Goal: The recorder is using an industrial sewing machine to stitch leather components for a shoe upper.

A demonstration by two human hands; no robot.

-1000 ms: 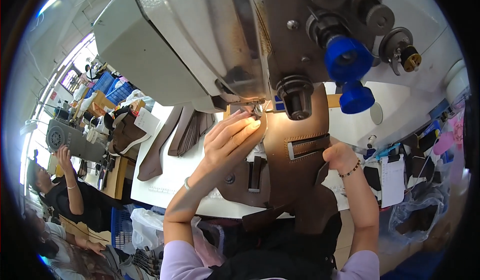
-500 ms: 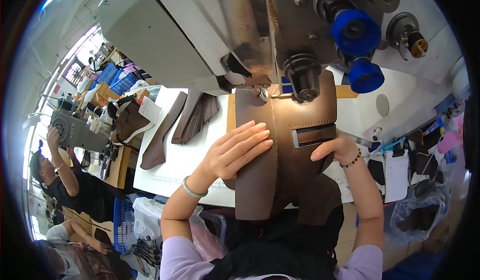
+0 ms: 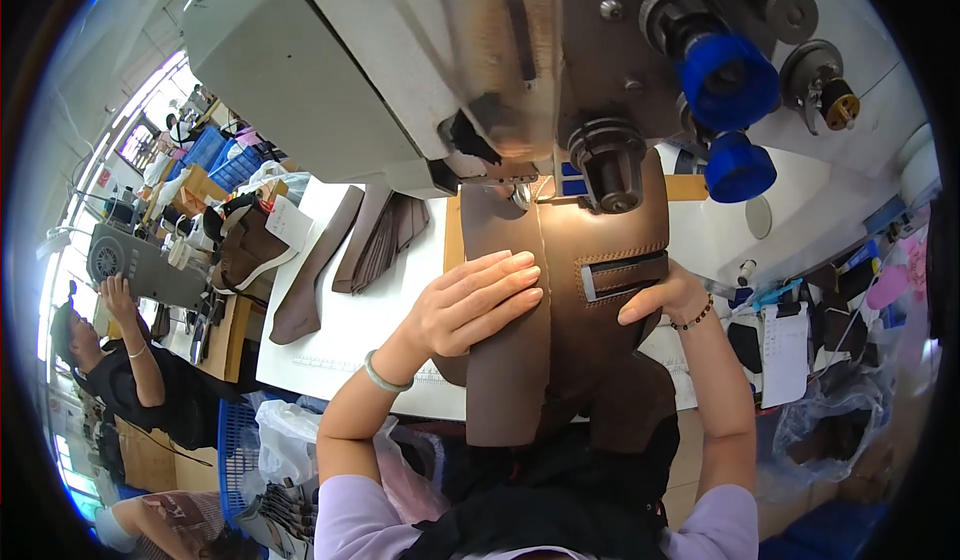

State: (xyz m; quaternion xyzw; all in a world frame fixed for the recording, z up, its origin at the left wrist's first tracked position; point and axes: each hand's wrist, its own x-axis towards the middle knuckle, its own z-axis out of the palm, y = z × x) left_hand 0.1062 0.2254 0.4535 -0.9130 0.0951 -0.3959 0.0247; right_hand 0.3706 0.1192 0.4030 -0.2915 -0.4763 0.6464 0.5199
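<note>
Lying flat, the left hand (image 3: 475, 305) is pressing with straight fingers on a long, flat dark brown leather strip (image 3: 508, 380); a second ago it was reaching up beside the needle area, with the strip draping back over the forearm. Now the strip is running straight down and covering the slotted part that was showing there. Since half a second ago, both hands are keeping nearly the same places. The left grip is staying released, palm down; the right hand (image 3: 677, 298) is grasping the edge of a broad dark brown leather panel (image 3: 590, 350), thumb on top and fingers hidden underneath.

At lower left, a blue plastic lattice basket (image 3: 236, 455) is standing next to a crumpled white plastic bag (image 3: 288, 440); its contents are staying unclear. On the right, a clear plastic bag (image 3: 868, 415) is holding something dark brown.

The panel is lying over the white counter (image 3: 360, 330), its upper end sitting under the pale grey sewing machine (image 3: 330, 80) and shining in the lamp light. Tan stitching is framing its rectangular slot (image 3: 620, 277), a silvery edge is showing inside, and a pale line is marking where panel and strip are meeting.
</note>
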